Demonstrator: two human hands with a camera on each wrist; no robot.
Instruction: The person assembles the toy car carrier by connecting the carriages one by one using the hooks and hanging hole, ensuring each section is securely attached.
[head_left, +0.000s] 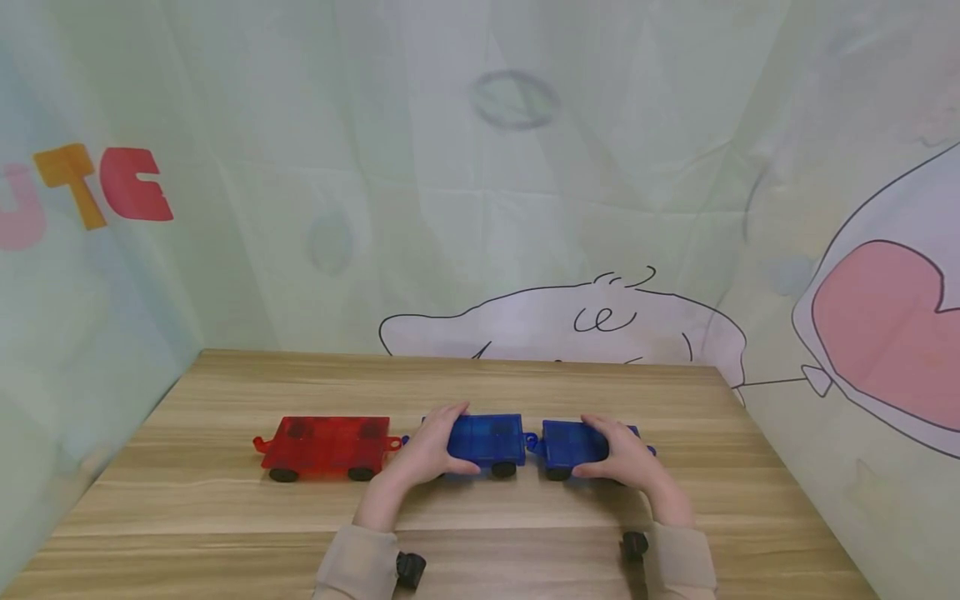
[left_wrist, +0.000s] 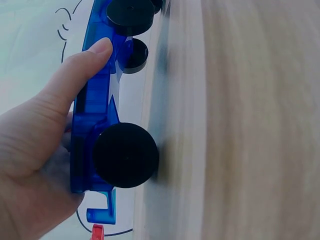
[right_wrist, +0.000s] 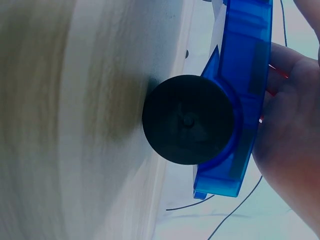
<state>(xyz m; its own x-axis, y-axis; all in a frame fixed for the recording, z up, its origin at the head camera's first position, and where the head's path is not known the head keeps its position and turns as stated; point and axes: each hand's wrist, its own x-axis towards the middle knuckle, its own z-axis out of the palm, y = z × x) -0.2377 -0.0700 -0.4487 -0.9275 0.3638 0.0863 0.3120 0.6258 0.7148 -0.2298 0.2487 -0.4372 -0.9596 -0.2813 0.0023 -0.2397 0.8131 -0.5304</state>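
Observation:
Three flat, see-through toy train cars with black wheels stand in a row on the wooden table (head_left: pixel 525 567). My left hand (head_left: pixel 429 448) grips the middle blue car (head_left: pixel 487 440) from its left end, thumb along the near side and fingers across the far side. In the same way my right hand (head_left: pixel 624 454) holds the right blue car (head_left: pixel 572 446) near its right end. Between the two blue cars, their couplings (head_left: pixel 532 442) overlap. The red car (head_left: pixel 327 446) is at the left, its ring right beside the blue hook (left_wrist: pixel 102 214) of the middle car.
A printed cloth backdrop (head_left: pixel 420 208) hangs behind the table and along both sides. Black wrist cameras sit at the left cuff (head_left: pixel 410 570) and the right cuff (head_left: pixel 634 546). The table's far edge (head_left: pixel 465 358) lies a little behind the cars.

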